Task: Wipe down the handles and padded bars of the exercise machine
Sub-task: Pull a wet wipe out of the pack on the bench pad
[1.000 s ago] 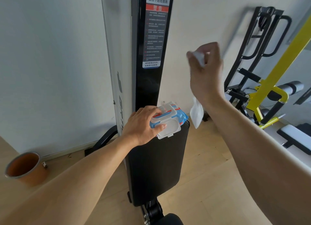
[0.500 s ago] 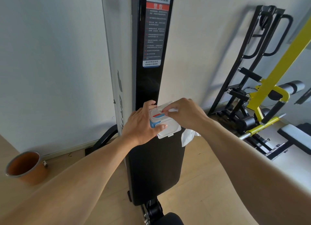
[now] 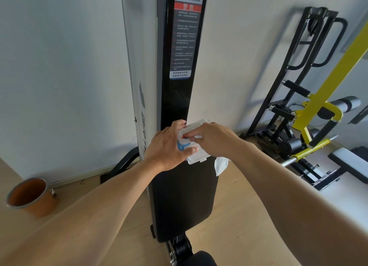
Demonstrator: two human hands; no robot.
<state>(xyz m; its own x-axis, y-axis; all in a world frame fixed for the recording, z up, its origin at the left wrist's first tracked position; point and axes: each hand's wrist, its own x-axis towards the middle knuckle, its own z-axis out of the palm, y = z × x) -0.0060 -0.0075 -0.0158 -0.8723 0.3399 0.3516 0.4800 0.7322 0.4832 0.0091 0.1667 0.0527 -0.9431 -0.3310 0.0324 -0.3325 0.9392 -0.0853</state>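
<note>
- The left hand (image 3: 165, 149) has its grip clamped on the wipes pack (image 3: 194, 144), which rests on the top edge of the black padded backrest (image 3: 185, 202) at the frame's centre.
- The right hand (image 3: 213, 139) presses its fingers together on the pack's open lid; a white wipe (image 3: 221, 165) hangs below it at about 5 o'clock.
- An orange bucket (image 3: 29, 196) stands on the floor at 8 o'clock.
- A yellow-and-black machine (image 3: 318, 110) stands at 3 o'clock.
</note>
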